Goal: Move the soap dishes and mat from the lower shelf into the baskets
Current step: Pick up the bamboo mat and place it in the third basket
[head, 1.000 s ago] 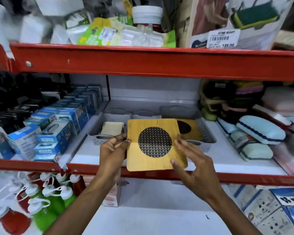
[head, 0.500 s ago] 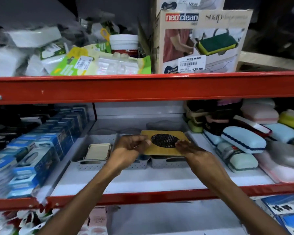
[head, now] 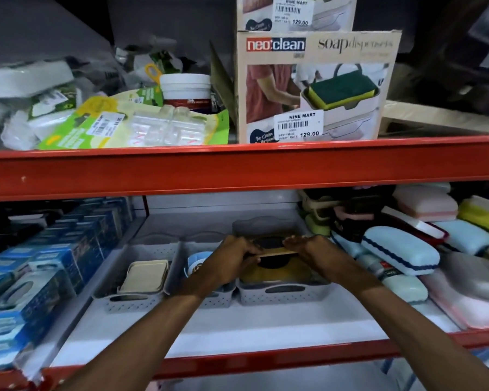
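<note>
Head view, the only 1: holding the mat (head: 277, 252) flat and nearly edge-on between both hands, just above the rightmost of 3 grey baskets (head: 283, 292). Left hand (head: 232, 261) pinching the mat's left edge, right hand (head: 314, 251) clamped on its right edge, each equally near. Long axis running left to right, roughly matching the basket's width. Directly underneath, another yellow mat with a dark round centre (head: 277, 273) already lying inside. Judging the coming move as a straight drop downward, needing the held edge kept level. Cream soap dishes (head: 144, 276) sitting in the left basket (head: 136, 294); the middle basket's contents staying partly hidden behind the left wrist.
</note>
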### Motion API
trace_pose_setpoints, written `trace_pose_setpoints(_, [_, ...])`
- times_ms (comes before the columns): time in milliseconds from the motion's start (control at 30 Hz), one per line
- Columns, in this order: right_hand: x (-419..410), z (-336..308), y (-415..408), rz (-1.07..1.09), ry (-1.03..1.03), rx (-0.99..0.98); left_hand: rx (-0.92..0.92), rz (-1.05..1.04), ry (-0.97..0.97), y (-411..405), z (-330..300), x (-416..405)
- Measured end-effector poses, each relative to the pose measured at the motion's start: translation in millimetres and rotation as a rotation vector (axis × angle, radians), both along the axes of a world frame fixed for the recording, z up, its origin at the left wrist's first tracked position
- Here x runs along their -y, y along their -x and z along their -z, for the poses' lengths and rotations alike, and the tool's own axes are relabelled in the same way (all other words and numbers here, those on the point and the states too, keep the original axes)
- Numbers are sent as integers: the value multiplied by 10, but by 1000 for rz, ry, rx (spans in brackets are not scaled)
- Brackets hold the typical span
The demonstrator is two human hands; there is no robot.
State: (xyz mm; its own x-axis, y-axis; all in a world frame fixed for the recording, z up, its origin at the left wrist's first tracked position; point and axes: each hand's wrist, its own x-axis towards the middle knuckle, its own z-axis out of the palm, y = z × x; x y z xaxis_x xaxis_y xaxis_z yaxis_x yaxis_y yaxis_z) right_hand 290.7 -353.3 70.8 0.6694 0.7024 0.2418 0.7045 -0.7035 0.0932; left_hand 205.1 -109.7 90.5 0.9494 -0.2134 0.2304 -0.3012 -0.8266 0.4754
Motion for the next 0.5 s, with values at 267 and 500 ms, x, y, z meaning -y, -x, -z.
trace_pose_setpoints(267, [-27,57,-85,50,-206,-411,-193,-82,78,-223,123,36])
trace_pose_setpoints(500, [-59,99,-111,-55,-299,-375,-391,-238,404,-263,84,179])
